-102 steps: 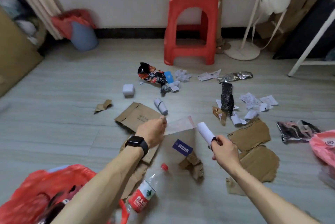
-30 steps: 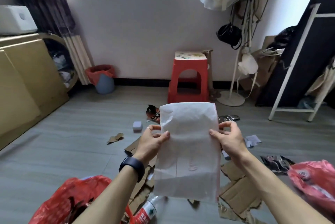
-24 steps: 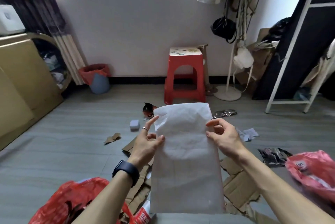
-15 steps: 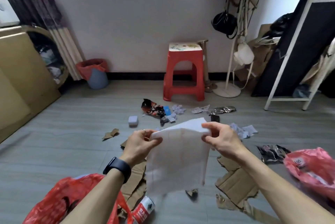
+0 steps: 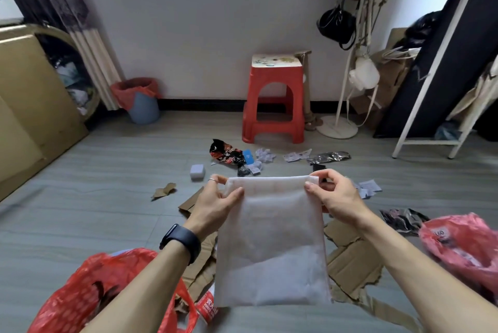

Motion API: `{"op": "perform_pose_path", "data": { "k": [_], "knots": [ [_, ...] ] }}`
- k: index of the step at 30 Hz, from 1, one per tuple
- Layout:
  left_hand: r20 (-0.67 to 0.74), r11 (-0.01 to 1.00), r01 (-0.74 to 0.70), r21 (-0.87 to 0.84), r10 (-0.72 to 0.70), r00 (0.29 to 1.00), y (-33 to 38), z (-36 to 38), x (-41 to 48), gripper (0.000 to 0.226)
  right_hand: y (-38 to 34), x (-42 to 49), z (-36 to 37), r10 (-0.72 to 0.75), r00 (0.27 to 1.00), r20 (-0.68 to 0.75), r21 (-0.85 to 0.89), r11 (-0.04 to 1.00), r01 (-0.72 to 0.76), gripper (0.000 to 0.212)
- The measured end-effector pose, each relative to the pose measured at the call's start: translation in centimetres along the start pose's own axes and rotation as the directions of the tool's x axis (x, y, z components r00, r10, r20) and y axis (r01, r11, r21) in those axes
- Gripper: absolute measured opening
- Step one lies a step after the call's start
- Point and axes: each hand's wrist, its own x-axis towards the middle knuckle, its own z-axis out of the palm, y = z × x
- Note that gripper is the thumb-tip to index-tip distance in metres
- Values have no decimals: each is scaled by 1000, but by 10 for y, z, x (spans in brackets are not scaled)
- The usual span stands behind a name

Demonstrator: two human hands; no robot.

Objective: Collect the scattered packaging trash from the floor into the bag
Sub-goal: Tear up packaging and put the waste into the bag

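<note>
I hold a white plastic mailer bag (image 5: 270, 246) up in front of me, its top edge folded over. My left hand (image 5: 215, 204) pinches its top left corner and my right hand (image 5: 335, 196) pinches its top right corner. A red plastic bag (image 5: 89, 295) lies open on the floor at the lower left, under my left forearm. Scattered trash lies beyond: a red-black snack wrapper (image 5: 226, 153), crumpled paper bits (image 5: 265, 155), a silver foil wrapper (image 5: 328, 157), torn cardboard (image 5: 350, 260) and a plastic bottle (image 5: 208, 305) partly hidden behind the mailer.
A red plastic stool (image 5: 275, 98) stands at the wall, a lined bin (image 5: 138, 99) to its left, a fan stand base (image 5: 338, 126) to its right. A second pink-red bag (image 5: 463, 246) lies at the right. Large cardboard boxes (image 5: 29, 106) line the left side.
The mailer was unrolled and held up flat, then its top was folded down toward me. Both hands have lowered slightly and the view has tilted down a little.
</note>
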Motion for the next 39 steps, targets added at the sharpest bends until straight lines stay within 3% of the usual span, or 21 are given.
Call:
{"op": "perform_pose_path", "data": {
  "k": [3,6,8,11,14,16,22,27,29,31,33,34,35,39],
  "knots": [
    [-130,985,-124,116,139,982,1,5,0,25,-1,-3,4,21,1000,3,35,999,-21,33],
    [-120,974,-154,168,175,977,0,6,-2,14,-1,-7,6,21,998,56,41,999,-24,45],
    [-88,978,-144,147,158,983,-5,4,0,27,0,-9,8,25,992,125,37,999,-30,50],
    [-1,994,-90,61,90,996,-5,-2,-2,28,0,-9,13,14,990,143,-36,999,-9,39],
    [206,1000,9,-1,-9,979,-6,-6,-6,54,2,-4,12,-28,999,-26,-80,996,26,32],
    [271,998,2,67,-20,962,-7,-4,-8,62,1,-2,10,-53,995,-87,-73,996,47,34],
    [214,936,-138,324,69,974,-15,-8,0,56,0,-6,14,-77,995,-62,-63,995,73,23],
    [108,831,-217,513,189,976,-17,-3,5,24,2,-5,12,-125,990,-72,-205,973,108,20],
    [61,784,-224,578,232,971,-15,-3,6,19,1,-4,13,-138,990,-32,-237,963,126,19],
    [25,768,-210,604,246,969,-16,-6,7,18,-5,-7,12,-85,993,85,-159,982,98,19],
    [17,779,-184,599,217,976,-21,-11,9,18,-9,-11,10,-25,969,247,-180,981,71,58],
    [25,799,-170,577,191,981,-24,-13,9,18,-10,-13,11,2,955,297,-283,955,86,79],
    [39,820,-156,550,161,986,-26,-14,9,17,-10,-15,13,2,946,325,-387,913,131,87],
    [96,884,-117,453,82,992,-32,-21,8,17,-10,-16,22,-111,962,251,-638,728,251,42]
  ]
}}
